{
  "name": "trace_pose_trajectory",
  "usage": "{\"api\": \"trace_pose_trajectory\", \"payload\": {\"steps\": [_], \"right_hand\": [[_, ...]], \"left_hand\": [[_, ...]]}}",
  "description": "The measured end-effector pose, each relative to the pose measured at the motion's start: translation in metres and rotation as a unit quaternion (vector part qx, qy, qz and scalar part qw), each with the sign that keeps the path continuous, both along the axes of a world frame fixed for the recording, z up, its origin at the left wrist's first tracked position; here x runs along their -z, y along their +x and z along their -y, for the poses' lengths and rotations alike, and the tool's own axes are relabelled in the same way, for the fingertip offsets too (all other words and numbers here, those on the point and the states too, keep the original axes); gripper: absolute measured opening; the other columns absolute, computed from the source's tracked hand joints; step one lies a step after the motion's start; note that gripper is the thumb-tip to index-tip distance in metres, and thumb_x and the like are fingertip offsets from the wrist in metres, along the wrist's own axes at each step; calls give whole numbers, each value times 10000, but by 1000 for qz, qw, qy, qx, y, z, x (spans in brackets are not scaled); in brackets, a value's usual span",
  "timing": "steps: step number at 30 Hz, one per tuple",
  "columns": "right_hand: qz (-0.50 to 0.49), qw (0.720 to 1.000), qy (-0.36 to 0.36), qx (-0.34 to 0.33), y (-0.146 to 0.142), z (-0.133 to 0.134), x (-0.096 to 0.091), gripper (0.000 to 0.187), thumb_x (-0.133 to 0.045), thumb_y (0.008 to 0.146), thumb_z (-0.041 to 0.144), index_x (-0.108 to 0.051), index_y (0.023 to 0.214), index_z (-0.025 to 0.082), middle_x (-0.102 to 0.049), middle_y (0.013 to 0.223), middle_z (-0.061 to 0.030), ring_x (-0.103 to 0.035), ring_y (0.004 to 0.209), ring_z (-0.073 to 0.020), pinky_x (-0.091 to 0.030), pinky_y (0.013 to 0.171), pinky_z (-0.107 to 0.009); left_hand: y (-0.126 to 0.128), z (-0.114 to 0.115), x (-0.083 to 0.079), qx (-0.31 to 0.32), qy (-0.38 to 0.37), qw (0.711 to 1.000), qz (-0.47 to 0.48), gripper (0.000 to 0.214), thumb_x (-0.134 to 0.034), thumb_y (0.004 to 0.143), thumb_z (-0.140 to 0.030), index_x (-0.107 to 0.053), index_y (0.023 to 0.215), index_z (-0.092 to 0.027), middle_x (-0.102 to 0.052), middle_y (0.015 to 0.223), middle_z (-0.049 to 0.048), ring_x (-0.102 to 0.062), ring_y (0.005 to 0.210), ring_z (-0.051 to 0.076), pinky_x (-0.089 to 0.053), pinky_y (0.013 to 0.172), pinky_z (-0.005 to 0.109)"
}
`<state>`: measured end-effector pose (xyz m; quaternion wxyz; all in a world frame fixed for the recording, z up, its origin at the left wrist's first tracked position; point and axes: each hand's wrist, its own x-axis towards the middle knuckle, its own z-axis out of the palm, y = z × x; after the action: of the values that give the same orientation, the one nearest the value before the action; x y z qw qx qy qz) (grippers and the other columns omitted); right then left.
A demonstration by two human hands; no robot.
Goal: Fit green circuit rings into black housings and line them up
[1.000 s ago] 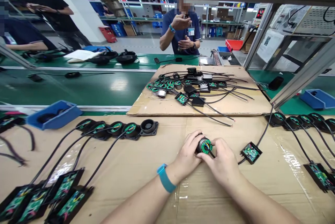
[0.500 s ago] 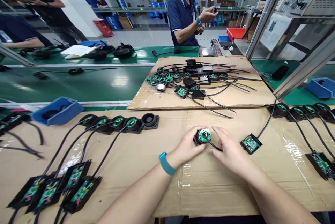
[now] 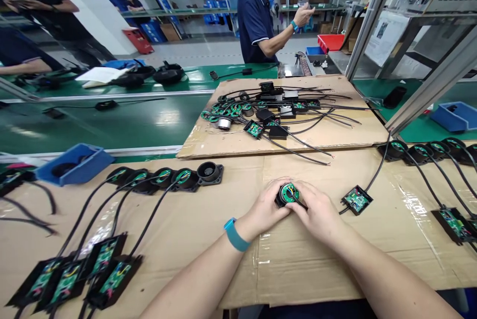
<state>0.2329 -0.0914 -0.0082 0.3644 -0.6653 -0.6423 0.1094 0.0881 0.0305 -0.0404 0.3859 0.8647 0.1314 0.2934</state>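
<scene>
My left hand (image 3: pixel 267 204) is closed around a black round housing at the middle of the cardboard. A round green circuit board (image 3: pixel 289 193) with coloured wires sits at the top of the housing. My right hand (image 3: pixel 316 207) is closed on the board from the right, its fingers over the far edge and its thumb at the near side by the black cable (image 3: pixel 300 203). The fingers hide much of the housing. Right of my hands lies an open black box (image 3: pixel 357 200) with a green circuit board inside, its cable partly hidden behind my right hand.
Black round housings (image 3: pixel 185 180) wired to open boxes (image 3: pixel 112 279) lie on the left, similar ones (image 3: pixel 421 152) on the right. Ahead, a raised cardboard sheet (image 3: pixel 223 145) bears a pile of boards and cables. Blue bins (image 3: pixel 74 167) stand either side. A person (image 3: pixel 257 26) stands beyond.
My right hand has moved left and closed onto the round circuit board. My left hand keeps its hold. The view has shifted slightly, and the person beyond has turned and moved an arm.
</scene>
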Motion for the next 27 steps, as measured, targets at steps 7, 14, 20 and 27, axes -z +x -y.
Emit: {"api": "trace_pose_trajectory", "payload": {"steps": [7,14,20,27], "right_hand": [[24,1000,-16,12,-5,5,-7,373,-523,980,233,-494,1342,149,-593,1284,-139,-609,1159,-264,-549,997,-430],[18,999,-13,47,-8,4,-3,395,-580,973,327,-500,1314,144,-623,1236,-130,-633,1114,-276,-555,980,-453],[-5,999,34,31,-10,2,-1,445,-577,977,311,-447,1370,148,-567,1341,-152,-563,1248,-260,-511,1057,-434],[5,999,-2,-32,5,2,-6,401,-618,942,269,-500,1311,162,-594,1317,-144,-581,1236,-260,-519,1043,-439]], "left_hand": [[-3,1,-1,-12,51,999,0,554,-710,853,-226,-479,1355,-192,-533,1400,163,-501,1328,291,-430,1121,524],[-3,2,0,-8,54,999,0,539,-694,874,-227,-488,1371,-200,-554,1384,141,-518,1314,264,-447,1120,481],[-5,8,0,-63,98,993,2,558,-626,866,-132,-473,1398,-199,-506,1426,155,-486,1336,283,-440,1121,518],[-6,7,2,-20,48,999,-1,592,-740,845,-238,-506,1388,-223,-557,1395,121,-514,1318,270,-445,1131,488]]}}
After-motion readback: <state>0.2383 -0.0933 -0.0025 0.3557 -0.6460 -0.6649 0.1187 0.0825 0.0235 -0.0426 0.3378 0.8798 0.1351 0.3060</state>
